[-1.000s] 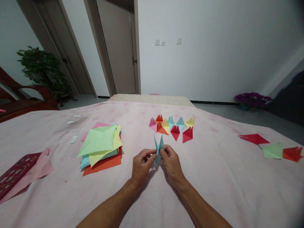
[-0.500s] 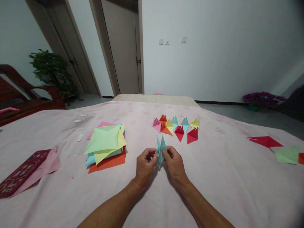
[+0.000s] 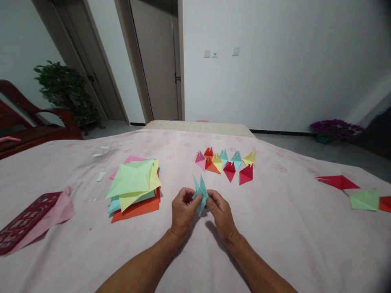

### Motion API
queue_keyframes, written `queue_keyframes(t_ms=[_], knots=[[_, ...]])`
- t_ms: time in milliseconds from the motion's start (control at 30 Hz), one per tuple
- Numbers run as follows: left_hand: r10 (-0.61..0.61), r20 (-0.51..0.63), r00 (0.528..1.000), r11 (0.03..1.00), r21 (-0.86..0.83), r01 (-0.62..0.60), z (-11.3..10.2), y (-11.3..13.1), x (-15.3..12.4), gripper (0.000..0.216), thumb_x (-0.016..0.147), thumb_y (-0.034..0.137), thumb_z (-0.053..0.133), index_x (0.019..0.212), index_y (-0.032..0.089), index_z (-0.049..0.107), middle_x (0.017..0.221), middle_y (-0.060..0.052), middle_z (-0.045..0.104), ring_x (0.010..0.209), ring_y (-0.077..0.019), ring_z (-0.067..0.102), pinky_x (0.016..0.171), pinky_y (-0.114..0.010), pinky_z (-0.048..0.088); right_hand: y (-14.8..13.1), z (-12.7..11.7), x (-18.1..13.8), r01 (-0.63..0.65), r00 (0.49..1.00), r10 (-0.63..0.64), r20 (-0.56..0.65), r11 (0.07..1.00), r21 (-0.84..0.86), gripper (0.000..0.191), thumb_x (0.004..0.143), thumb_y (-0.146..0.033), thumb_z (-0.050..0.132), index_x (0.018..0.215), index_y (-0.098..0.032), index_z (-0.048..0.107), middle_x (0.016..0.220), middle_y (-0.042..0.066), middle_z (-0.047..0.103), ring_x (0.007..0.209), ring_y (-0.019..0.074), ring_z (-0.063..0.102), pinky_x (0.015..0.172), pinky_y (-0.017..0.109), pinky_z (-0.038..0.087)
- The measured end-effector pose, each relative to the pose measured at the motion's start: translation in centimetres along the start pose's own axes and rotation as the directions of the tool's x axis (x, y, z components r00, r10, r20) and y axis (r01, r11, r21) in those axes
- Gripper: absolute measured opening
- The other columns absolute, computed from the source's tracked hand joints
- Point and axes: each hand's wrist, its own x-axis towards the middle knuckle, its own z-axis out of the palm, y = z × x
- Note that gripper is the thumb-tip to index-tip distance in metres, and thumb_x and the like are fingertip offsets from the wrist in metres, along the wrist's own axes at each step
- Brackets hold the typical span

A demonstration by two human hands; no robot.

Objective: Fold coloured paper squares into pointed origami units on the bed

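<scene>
A light-blue folded paper crane (image 3: 200,191), with two narrow points sticking up, is held just above the cloth in front of me. My left hand (image 3: 185,209) pinches it from the left, thumb across its front face. On the other side, my right hand (image 3: 221,211) has thumb and fingers closed on its right edge. Beyond my hands stand several small folded paper cranes, among them a dark red one (image 3: 246,175), a yellow one (image 3: 217,162), a pink one (image 3: 200,160) and a blue one (image 3: 236,159).
Left of my hands lies a stack of coloured paper sheets (image 3: 131,181). Farther left are a dark red packet (image 3: 27,219) on pink paper (image 3: 58,215) and clear plastic bags (image 3: 100,162). At right lie a red folded piece (image 3: 339,182) and a green one (image 3: 363,200) on the pink tablecloth (image 3: 284,244).
The blue crane has turned so more of its front face shows, its two points now leaning left. Both hands have shifted slightly left with it.
</scene>
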Motion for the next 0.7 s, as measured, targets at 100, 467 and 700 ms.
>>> queue_keyframes(t_ms=[100,467,700], knots=[[-0.01,0.017,1.0,1.0,-0.006,0.01,0.0,-0.1,0.0,0.02,0.075,0.034,0.073,0.076,0.018,0.062,0.067,0.002,0.058,0.061,-0.012,0.05,0.059,-0.023,0.041,0.3,0.2,0.2,-0.022,0.998,0.022,-0.066,1.0,-0.007,0.029,0.081,-0.046,0.068,0.089,-0.018,0.068,0.081,0.003,0.068,0.073,0.0181,0.059,0.066,0.029,0.048],[-0.068,0.22,0.973,0.959,-0.256,0.125,0.1,0.9,0.2,0.026,0.075,0.04,0.075,0.084,0.017,0.066,0.098,-0.008,0.071,0.087,-0.019,0.064,0.079,-0.03,0.052,1.0,0.1,0.2,-0.052,0.987,0.062,-0.147,0.996,0.068,0.026,0.08,-0.043,0.068,0.087,-0.018,0.069,0.077,0.002,0.067,0.07,0.0169,0.058,0.065,0.029,0.048],[-0.089,0.316,0.945,0.88,-0.419,0.223,-0.1,0.9,0.5,0.024,0.073,0.034,0.078,0.084,0.017,0.066,0.104,-0.007,0.071,0.094,-0.0191,0.064,0.087,-0.031,0.048,0.6,0.3,0.1,-0.025,0.988,0.035,-0.15,0.997,0.068,0.023,0.078,-0.04,0.071,0.085,-0.018,0.07,0.074,0.001,0.067,0.067,0.0159,0.057,0.063,0.028,0.046]])
